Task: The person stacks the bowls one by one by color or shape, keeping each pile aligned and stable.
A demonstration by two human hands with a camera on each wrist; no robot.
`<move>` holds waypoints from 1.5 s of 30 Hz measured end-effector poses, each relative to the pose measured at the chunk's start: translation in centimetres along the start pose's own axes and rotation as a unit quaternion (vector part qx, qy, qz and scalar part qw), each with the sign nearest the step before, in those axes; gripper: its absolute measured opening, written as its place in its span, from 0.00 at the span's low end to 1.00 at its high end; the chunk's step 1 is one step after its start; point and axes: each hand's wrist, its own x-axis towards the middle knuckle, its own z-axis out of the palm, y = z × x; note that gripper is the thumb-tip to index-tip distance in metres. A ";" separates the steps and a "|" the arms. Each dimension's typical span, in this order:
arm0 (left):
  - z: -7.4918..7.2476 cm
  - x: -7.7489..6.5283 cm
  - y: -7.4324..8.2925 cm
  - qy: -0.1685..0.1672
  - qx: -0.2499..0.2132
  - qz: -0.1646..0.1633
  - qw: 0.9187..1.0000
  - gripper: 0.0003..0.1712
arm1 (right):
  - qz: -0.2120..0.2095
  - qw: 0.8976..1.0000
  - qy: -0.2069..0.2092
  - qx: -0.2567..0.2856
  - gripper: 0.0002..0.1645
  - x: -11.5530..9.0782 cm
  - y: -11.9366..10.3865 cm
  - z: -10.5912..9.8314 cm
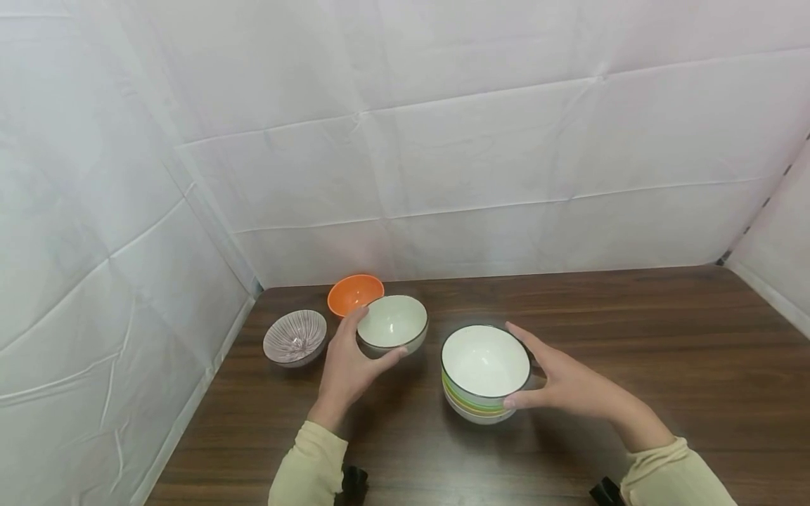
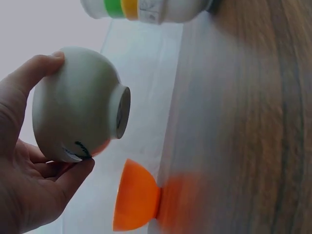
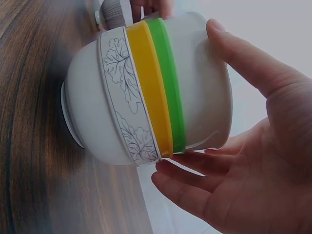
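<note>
My left hand (image 1: 348,369) grips a pale celadon bowl (image 1: 394,322) by its sides, thumb and fingers spread around the rim. In the left wrist view, the bowl's foot is off the table. On the right, my right hand (image 1: 563,383) holds the white dark-rimmed bowl (image 1: 484,360) at the top of a nested stack. Below that one, the right wrist view shows a green bowl (image 3: 166,83), a yellow bowl (image 3: 149,87) and, lowest, a white bowl with a leaf-pattern band (image 3: 92,109). The stack is upright, its base close over the wood.
An orange bowl (image 1: 354,294) sits near the table's back edge, partly behind the celadon bowl. Left of my left hand is a bowl with dark radiating stripes (image 1: 294,339). White cloth walls (image 1: 474,154) border the dark wooden table (image 1: 633,316) at the back and both sides.
</note>
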 end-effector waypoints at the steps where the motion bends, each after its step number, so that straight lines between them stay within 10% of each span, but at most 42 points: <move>1: -0.1 0.0 0.2 0.002 -0.004 0.003 1.000 0.53 | -0.001 1.000 0.001 -0.002 0.65 0.0 0.0 0.0; 27: 0.2 -1.6 5.1 0.002 -0.130 0.125 0.984 0.53 | -0.109 0.979 0.166 -0.049 0.36 0.4 -1.7 -0.4; 45: 2.9 -3.2 6.4 -0.069 -0.179 0.177 0.965 0.55 | -0.146 0.974 0.166 -0.049 0.48 0.3 -2.4 -0.1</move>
